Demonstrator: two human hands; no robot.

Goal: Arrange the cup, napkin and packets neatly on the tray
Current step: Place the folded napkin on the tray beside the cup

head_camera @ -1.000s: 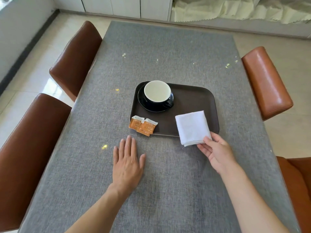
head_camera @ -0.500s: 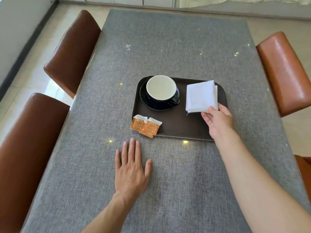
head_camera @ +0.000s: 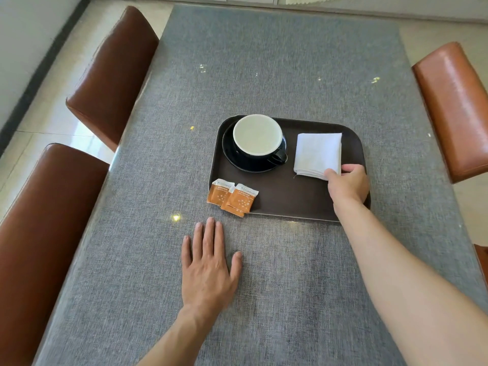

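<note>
A dark brown tray lies on the grey table. At its far left a black cup with a pale inside stands on a black saucer. A folded white napkin lies flat at the tray's far right, and my right hand pinches its near right corner. Two orange packets overlap at the tray's near left corner, partly hanging over the rim onto the table. My left hand rests flat on the table in front of the tray, fingers spread, holding nothing.
The grey cloth-covered table stretches away from me. Two dark brown chairs stand along its left side and an orange-brown chair on the right. Pale floor tiles lie beyond the edges.
My right hand carried the napkin from the tray's near edge to its far right side and laid it flat there. The left hand stayed put.
</note>
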